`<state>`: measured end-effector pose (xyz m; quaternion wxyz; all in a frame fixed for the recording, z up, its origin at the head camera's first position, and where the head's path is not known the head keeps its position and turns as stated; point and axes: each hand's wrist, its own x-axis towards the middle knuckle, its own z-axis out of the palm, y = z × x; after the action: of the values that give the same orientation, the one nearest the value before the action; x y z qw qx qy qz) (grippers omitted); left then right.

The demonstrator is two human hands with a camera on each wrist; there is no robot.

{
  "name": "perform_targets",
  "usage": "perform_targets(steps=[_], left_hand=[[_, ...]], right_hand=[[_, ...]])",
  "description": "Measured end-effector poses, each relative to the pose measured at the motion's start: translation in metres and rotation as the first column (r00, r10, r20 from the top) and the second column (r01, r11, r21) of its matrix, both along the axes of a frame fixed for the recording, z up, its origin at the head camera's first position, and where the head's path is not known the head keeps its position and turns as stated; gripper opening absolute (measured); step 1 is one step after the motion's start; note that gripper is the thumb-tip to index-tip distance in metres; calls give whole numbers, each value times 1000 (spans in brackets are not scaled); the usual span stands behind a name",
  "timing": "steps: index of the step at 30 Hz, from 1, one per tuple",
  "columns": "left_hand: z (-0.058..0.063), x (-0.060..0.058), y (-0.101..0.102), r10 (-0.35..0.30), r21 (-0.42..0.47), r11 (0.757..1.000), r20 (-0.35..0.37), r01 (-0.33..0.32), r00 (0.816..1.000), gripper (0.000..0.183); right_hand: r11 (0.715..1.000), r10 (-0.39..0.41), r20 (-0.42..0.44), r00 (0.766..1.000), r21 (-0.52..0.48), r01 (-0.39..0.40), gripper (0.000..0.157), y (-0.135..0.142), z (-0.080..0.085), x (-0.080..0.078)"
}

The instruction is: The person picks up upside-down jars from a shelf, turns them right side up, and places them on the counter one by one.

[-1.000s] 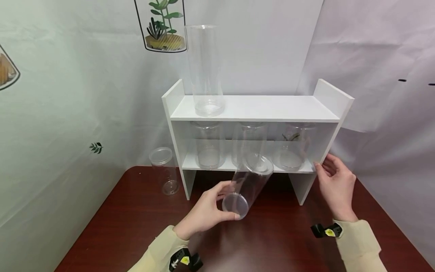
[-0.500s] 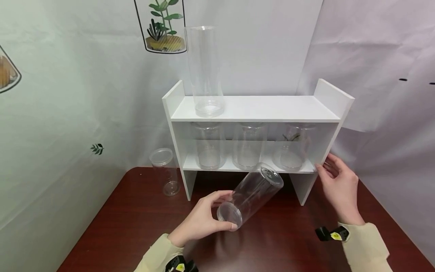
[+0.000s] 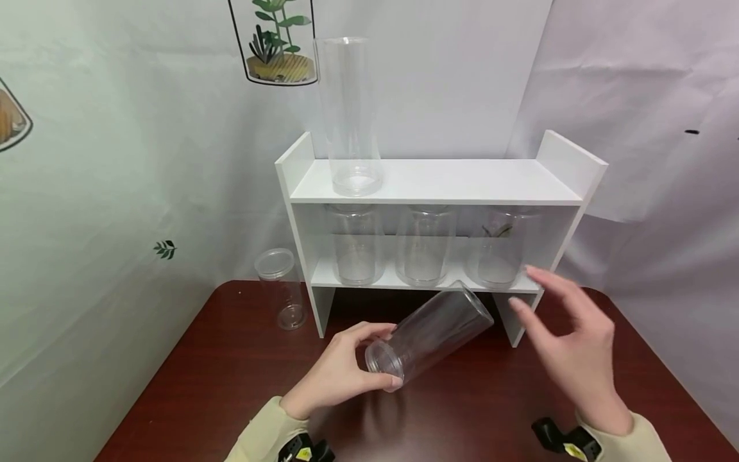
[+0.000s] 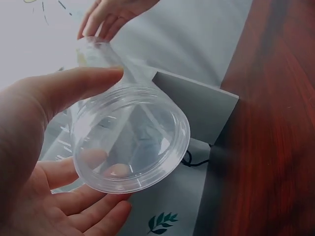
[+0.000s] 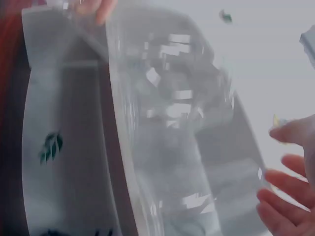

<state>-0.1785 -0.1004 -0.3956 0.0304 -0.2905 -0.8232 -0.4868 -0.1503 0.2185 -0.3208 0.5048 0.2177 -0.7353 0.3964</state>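
In the head view a tall clear plastic jar (image 3: 441, 330) lies tilted in the air, its far end up and to the right. My left hand (image 3: 346, 369) grips its near end, thumb on one side and fingers on the other. A ridged round rim (image 4: 133, 184) shows at that end in the left wrist view. My right hand (image 3: 577, 346) hangs in front of the white shelf's right side, thumb and fingers spread with nothing between them, apart from the jar. In the right wrist view the right hand's fingers (image 5: 288, 196) appear beside the blurred jar.
A white two-tier shelf (image 3: 462, 183) stands on the dark red table (image 3: 190, 385). One clear jar (image 3: 349, 115) is on top; the lower board bears three more, including the middle jar (image 3: 426, 250). Left of the shelf stands a smaller jar (image 3: 277, 282). A printed cloth (image 3: 104, 192) hangs behind.
My right hand has let go of the shelf's right side and come toward the jar, fingers spreading. The left hand has tipped the jar further over to the right and lowered it slightly.
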Motion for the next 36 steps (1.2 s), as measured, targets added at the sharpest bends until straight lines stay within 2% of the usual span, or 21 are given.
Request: perform_targets(steps=[2, 4, 7, 11, 13, 16, 18, 22, 26, 32, 36], left_hand=[[2, 1, 1, 4, -23, 1000, -17, -4, 1000, 70], [4, 1, 3, 12, -46, 999, -33, -14, 999, 68], [7, 2, 5, 25, -73, 997, -57, -29, 998, 66], [11, 2, 9, 29, -83, 996, -87, -37, 996, 64], [13, 2, 11, 35, -86, 995, -101, -44, 994, 64], [16, 3, 13, 49, -92, 994, -114, -59, 992, 63], [18, 4, 16, 62, -95, 993, -117, -73, 991, 63], [21, 5, 21, 73, -89, 992, -130, -85, 989, 65], [21, 5, 27, 53, -64, 996, -146, -63, 988, 69], [18, 5, 27, 6, 80, 997, -79, 0, 997, 81], [18, 3, 20, 52, 160, 986, -100, -36, 994, 84]], right_hand=[[993, 79, -35, 996, 87, -76, 44, -9, 1, 4], [975, 140, -31, 990, 176, -133, 52, -14, -3, 5], [927, 179, 56, 982, 325, -188, 63, -15, -17, 3], [841, 127, 216, 968, 494, -221, 76, -13, -34, -1], [804, 90, 259, 962, 550, -223, 84, -11, -42, -2], [771, 27, 292, 956, 603, -206, 93, -11, -51, -2], [759, -5, 305, 952, 621, -196, 94, -13, -57, -2], [757, -59, 345, 937, 627, -184, 95, -16, -67, -1], [766, -83, 360, 929, 619, -172, 94, -17, -75, -2], [793, -74, 363, 929, 587, -167, 91, -13, -82, 0], [821, -51, 383, 922, 542, -179, 90, -8, -83, 2]])
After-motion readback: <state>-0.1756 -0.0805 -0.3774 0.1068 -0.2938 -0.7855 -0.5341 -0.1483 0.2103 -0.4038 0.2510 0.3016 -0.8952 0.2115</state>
